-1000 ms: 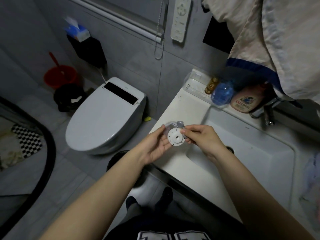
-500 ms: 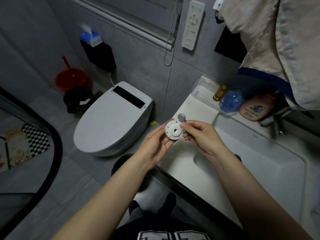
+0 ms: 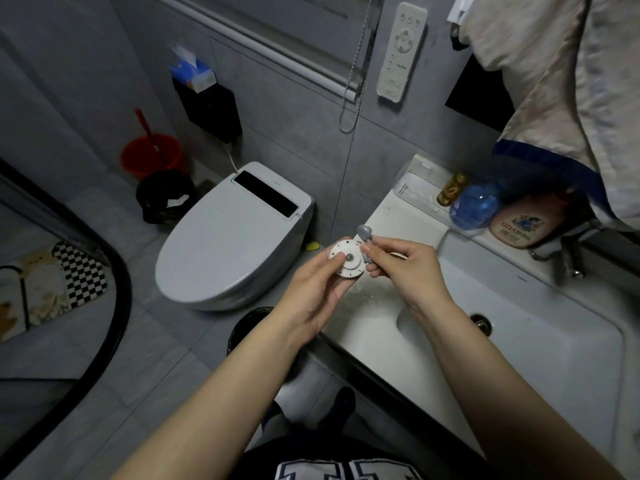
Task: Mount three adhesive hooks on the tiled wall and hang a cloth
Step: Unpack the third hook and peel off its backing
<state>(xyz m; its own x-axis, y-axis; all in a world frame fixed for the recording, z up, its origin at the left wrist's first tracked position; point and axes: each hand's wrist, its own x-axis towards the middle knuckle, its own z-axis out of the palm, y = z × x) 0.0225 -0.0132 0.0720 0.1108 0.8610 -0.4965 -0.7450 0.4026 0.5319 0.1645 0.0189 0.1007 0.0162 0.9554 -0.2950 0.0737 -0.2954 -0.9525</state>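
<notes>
Faintly, hook (image 3: 347,259) dial letters S, M

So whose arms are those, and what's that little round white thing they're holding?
They belong to a person with a camera on their head, so you look down as they do, into a bathroom. The left hand and the right hand together hold a round white plastic hook disc with a grey hook; fingers of the right hand pinch its edge. Below them is a white sink counter, with a blue bottle and a pink bottle at the back. A white toilet stands beside it, and a beige cloth hangs above.
</notes>
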